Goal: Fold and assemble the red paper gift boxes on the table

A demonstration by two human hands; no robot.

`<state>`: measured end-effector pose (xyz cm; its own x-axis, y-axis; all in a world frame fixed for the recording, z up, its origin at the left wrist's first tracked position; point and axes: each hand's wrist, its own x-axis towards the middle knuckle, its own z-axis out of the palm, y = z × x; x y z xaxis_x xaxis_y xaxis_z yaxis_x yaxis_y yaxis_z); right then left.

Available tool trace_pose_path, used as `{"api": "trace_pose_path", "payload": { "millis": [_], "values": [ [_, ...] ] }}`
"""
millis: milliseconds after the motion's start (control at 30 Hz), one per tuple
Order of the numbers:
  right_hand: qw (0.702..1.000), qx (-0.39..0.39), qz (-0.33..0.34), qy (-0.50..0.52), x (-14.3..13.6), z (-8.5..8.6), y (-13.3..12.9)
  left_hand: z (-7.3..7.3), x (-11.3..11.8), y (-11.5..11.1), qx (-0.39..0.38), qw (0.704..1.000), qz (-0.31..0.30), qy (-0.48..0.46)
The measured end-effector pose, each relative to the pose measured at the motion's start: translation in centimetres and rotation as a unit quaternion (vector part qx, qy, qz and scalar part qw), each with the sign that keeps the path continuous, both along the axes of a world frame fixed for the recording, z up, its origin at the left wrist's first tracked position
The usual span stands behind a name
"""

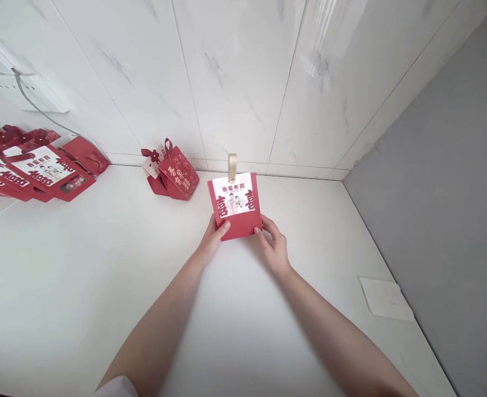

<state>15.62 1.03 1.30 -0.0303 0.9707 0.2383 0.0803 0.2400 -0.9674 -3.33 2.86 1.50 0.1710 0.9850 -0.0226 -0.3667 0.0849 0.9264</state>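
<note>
Between my two hands stands a red gift box with a white printed panel showing a couple and red characters. A gold ribbon loop rises from its top. My left hand grips the lower left side, thumb on the front. At the lower right edge, my right hand holds the box with its thumb on the front and fingers along the side. The back and underside of the box are hidden from me.
Two small red boxes with ribbons stand against the tiled wall. Several similar red gift boxes crowd the far left, below a wall socket with a grey cable. A white flat piece lies at the right edge of the white tabletop.
</note>
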Motion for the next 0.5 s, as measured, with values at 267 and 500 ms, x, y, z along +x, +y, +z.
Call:
{"api": "trace_pose_path", "payload": {
  "millis": [267,500],
  "values": [
    [0.992,-0.041,0.105,0.064,-0.32,0.71,0.08,0.17,0.29,-0.11,-0.023,0.999,-0.011,-0.032],
    [0.992,-0.044,0.101,0.064,-0.26,0.14,0.26,0.71,0.45,-0.15,-0.014,0.999,-0.029,-0.017]
  ]
}}
